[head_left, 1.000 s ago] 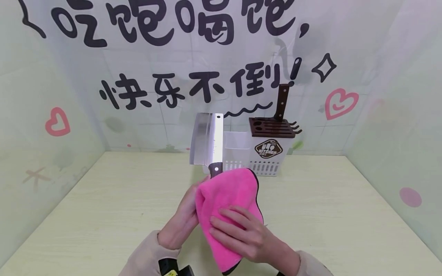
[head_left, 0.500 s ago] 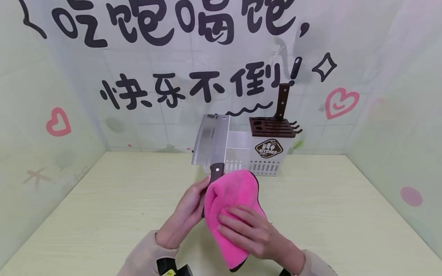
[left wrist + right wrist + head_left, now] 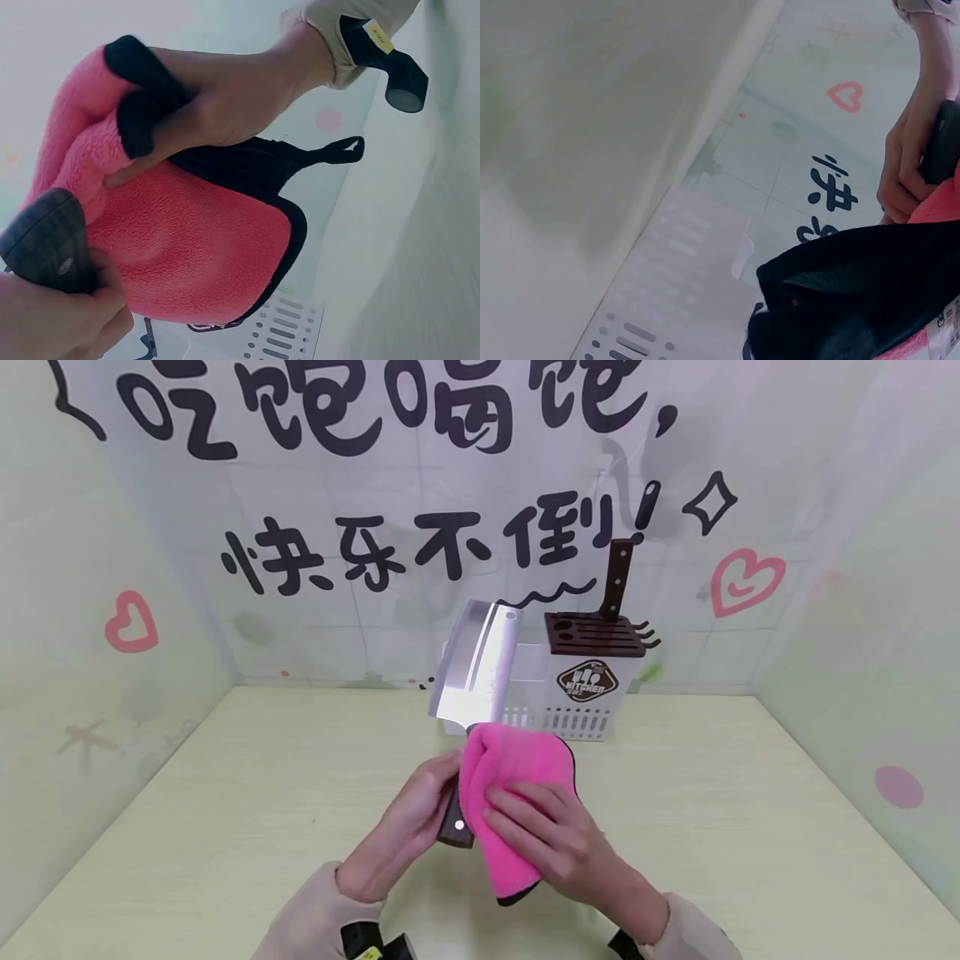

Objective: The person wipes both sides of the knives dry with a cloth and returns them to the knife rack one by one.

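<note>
In the head view my left hand (image 3: 416,814) grips the dark handle (image 3: 455,818) of a cleaver, its broad steel blade (image 3: 480,668) tilted up and away from me. My right hand (image 3: 562,843) holds a pink plush cloth (image 3: 528,756) with black edging against the upper part of that handle. The left wrist view shows the handle's rounded butt (image 3: 49,236) standing out of my left fist and the cloth (image 3: 202,240) hanging from my right hand (image 3: 232,97). In the right wrist view the cloth's dark edging (image 3: 847,292) covers much of the lower right.
Behind the blade stands a white perforated utensil holder (image 3: 585,718) with a brown slotted top (image 3: 596,637). A brown-handled knife (image 3: 617,578) is upright in it, and hooks (image 3: 651,639) stick out at its right side. The pale tabletop (image 3: 712,827) meets printed walls (image 3: 315,627).
The cloth and my right hand have shifted right, and the cloth has slid up the handle, baring its butt end. The blade has turned and leans further right.
</note>
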